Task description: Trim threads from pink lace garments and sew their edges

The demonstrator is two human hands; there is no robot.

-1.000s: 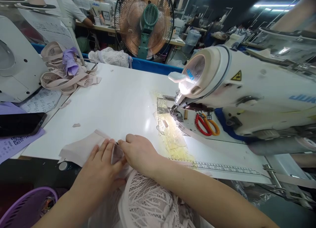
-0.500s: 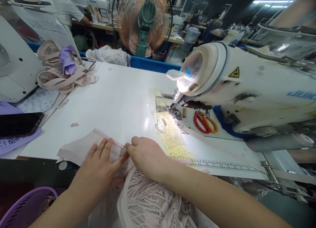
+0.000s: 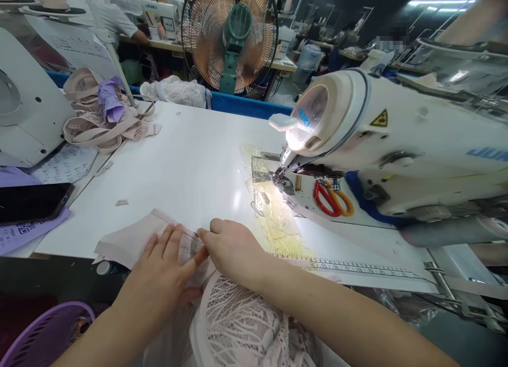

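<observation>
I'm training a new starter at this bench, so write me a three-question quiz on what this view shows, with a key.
1. What lies under the arm of the sewing machine on the view's right side?
a) a purple basket
b) scissors with red and orange handles
c) a standing fan

2. True or false: the person's left hand lies on the pale fabric.

3. Fill the gap: the black phone rests on paper coloured ____.

Key: 1. b; 2. true; 3. purple.
</observation>
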